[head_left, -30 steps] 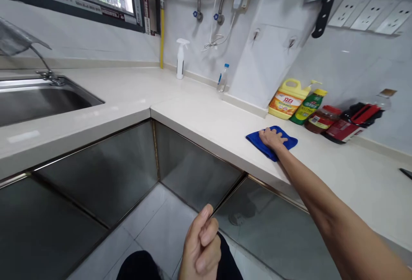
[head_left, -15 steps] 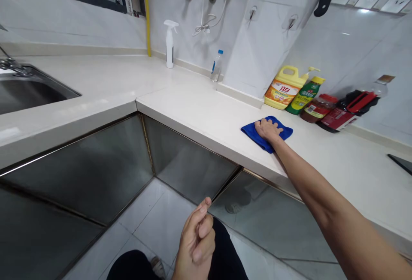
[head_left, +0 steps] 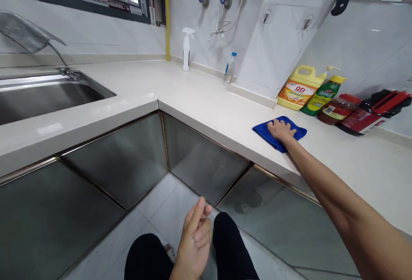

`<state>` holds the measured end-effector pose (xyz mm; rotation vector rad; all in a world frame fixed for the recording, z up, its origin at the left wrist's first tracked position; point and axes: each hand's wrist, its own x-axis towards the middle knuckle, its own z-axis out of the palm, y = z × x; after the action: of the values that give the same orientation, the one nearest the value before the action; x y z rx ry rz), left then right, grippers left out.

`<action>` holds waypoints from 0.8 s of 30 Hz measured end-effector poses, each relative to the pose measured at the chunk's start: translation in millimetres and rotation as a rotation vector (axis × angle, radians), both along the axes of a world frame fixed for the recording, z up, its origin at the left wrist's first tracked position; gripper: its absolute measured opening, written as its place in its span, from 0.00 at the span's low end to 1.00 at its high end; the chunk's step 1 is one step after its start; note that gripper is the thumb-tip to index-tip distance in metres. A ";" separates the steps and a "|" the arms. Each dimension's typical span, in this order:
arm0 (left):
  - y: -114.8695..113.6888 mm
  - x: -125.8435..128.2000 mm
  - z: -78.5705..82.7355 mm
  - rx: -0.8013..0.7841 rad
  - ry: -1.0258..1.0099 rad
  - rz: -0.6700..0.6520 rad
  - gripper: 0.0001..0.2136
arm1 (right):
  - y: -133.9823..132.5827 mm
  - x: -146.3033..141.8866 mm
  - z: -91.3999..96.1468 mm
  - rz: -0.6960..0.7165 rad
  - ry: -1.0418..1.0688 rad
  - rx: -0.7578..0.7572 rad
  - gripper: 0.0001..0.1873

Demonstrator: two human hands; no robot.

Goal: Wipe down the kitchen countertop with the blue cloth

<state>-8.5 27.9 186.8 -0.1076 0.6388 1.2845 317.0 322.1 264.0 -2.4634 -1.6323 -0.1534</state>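
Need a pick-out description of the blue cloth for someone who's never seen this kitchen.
On the white L-shaped countertop, follow the right-hand stretch to the yellow plastic jug by the wall. In front of it, nearer the counter's edge, a blue fabric cloth lies under the bare right hand. Unlike the labelled jug and green plastic bottle, it lies flat.

White countertop [head_left: 209, 104]: blue cloth [head_left: 271, 137] spread; spray bottle [head_left: 186, 52], clear bottle [head_left: 229, 70], yellow jug [head_left: 299, 89], green bottle [head_left: 322, 96], red-lidded jar [head_left: 338, 109], red-labelled bottle [head_left: 360, 119] standing.

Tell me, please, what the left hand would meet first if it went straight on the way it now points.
Probably the grey cabinet panel ahead of the left hand, though depth is unclear and the countertop edge remains possible.
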 end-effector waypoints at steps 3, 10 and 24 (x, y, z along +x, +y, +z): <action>-3.5 -1.2 -3.8 0.002 -0.025 0.000 0.16 | -13.1 -4.8 2.6 0.047 -0.008 -0.018 0.31; -1.3 4.5 -6.4 0.007 -0.063 -0.027 0.17 | -57.4 -9.3 3.3 0.179 -0.035 -0.065 0.33; -1.2 -5.5 -11.0 0.035 -0.129 -0.021 0.23 | -96.9 69.3 -13.2 0.382 -0.044 0.011 0.31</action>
<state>-14.0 26.7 175.8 -0.1533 0.5060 1.2567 386.4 225.2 250.8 -2.1024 -2.0748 -0.1621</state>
